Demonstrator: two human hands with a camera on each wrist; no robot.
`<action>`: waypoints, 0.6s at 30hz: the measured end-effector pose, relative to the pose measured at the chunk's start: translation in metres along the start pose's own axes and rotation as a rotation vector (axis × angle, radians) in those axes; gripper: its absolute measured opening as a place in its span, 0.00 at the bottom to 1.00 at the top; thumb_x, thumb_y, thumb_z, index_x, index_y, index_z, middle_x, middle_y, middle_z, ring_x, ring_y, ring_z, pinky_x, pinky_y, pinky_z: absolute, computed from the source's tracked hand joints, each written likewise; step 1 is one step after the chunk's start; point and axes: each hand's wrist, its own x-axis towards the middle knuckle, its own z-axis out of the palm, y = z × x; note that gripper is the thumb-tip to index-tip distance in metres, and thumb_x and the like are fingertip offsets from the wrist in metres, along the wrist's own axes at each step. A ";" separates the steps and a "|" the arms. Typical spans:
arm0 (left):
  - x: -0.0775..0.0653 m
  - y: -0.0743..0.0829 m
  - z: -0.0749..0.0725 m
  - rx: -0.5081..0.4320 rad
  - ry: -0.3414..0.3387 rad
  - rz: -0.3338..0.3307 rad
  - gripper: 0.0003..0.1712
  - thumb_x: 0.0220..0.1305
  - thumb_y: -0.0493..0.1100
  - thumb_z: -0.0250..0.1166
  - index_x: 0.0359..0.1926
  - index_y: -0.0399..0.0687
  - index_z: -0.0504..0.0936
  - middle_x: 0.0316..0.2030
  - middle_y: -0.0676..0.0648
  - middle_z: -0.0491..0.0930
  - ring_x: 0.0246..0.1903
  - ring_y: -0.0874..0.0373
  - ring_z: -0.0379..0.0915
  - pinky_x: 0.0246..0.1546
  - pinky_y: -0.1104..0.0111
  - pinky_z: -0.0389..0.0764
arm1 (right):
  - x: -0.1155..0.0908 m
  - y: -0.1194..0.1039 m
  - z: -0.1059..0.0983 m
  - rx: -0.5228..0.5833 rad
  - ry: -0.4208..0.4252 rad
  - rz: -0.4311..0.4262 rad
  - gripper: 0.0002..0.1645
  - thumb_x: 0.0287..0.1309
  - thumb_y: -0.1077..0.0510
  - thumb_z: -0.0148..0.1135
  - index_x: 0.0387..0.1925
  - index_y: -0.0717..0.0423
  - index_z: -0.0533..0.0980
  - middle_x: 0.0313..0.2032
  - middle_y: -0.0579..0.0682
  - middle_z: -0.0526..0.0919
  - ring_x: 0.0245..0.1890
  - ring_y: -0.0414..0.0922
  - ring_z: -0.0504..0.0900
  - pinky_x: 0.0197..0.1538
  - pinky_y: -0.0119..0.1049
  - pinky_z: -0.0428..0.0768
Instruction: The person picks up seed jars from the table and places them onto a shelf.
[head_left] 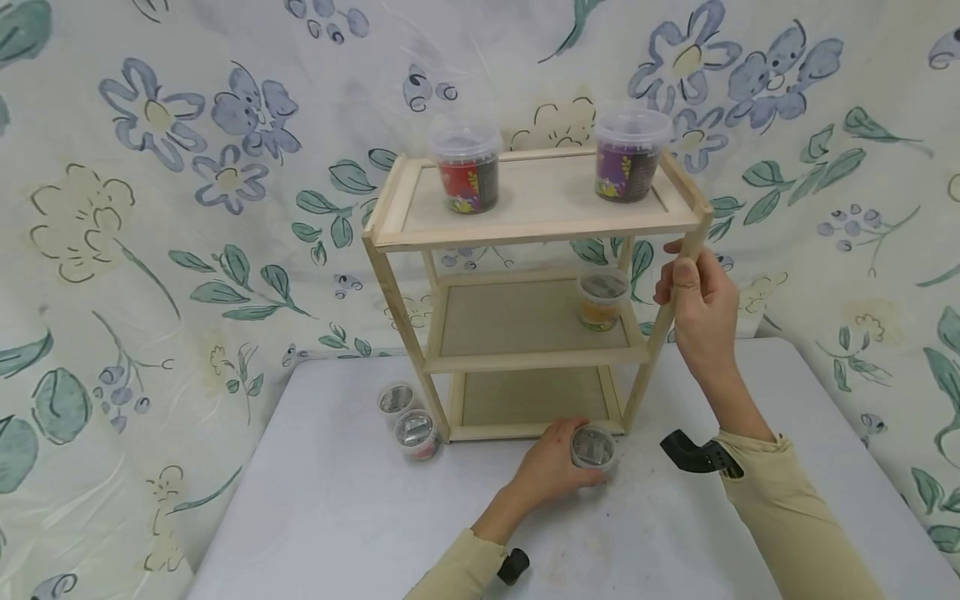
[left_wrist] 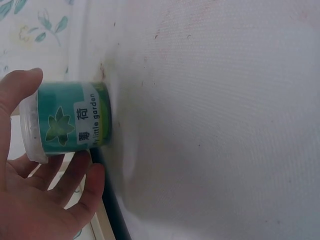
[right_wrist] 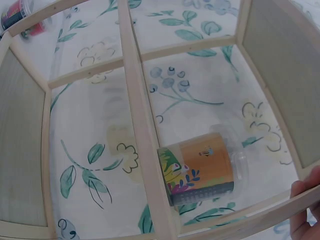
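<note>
A small green plastic tub [left_wrist: 65, 120] with a clear lid and a leaf picture stands on the table at the shelf's front right foot. My left hand [head_left: 551, 467] holds this tub from its left side, thumb and fingers around it. My right hand [head_left: 705, 308] grips the right front post of a three-tier wooden shelf [head_left: 525, 361], just under the top tier. An orange tub [right_wrist: 200, 165] stands on the middle tier at the right. On the top tier are a red tub [head_left: 470, 171] at the left and a purple tub [head_left: 630, 158] at the right.
Two more lidded tubs stand on the white table [head_left: 322, 500], left of the shelf: one rear tub [head_left: 395, 400] and one front tub [head_left: 417, 435]. A flower-patterned curtain [head_left: 150, 250] hangs right behind the table.
</note>
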 end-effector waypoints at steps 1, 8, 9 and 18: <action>0.000 0.000 0.000 0.005 -0.003 -0.001 0.46 0.51 0.57 0.75 0.67 0.45 0.68 0.59 0.44 0.74 0.55 0.53 0.72 0.49 0.63 0.77 | 0.000 0.000 0.000 0.003 0.000 -0.001 0.12 0.75 0.56 0.47 0.46 0.49 0.78 0.23 0.52 0.72 0.23 0.41 0.72 0.32 0.31 0.73; 0.000 -0.001 -0.001 0.024 -0.004 0.001 0.46 0.51 0.57 0.75 0.67 0.45 0.68 0.58 0.45 0.74 0.54 0.54 0.72 0.48 0.64 0.77 | 0.000 -0.001 0.002 0.008 -0.004 0.008 0.13 0.75 0.53 0.47 0.47 0.52 0.78 0.23 0.51 0.72 0.23 0.41 0.72 0.32 0.31 0.73; 0.000 -0.001 -0.001 0.025 -0.004 0.002 0.46 0.51 0.57 0.75 0.67 0.45 0.68 0.58 0.45 0.74 0.55 0.54 0.72 0.49 0.63 0.77 | 0.000 -0.001 0.002 0.010 -0.003 0.011 0.13 0.75 0.54 0.47 0.47 0.51 0.78 0.23 0.50 0.73 0.23 0.41 0.72 0.32 0.31 0.73; 0.000 0.000 0.000 0.017 -0.001 -0.005 0.45 0.51 0.57 0.75 0.66 0.46 0.69 0.58 0.45 0.74 0.53 0.55 0.73 0.47 0.64 0.77 | -0.001 -0.002 0.001 -0.001 0.013 0.042 0.11 0.75 0.54 0.48 0.46 0.47 0.77 0.24 0.46 0.73 0.24 0.41 0.72 0.33 0.31 0.73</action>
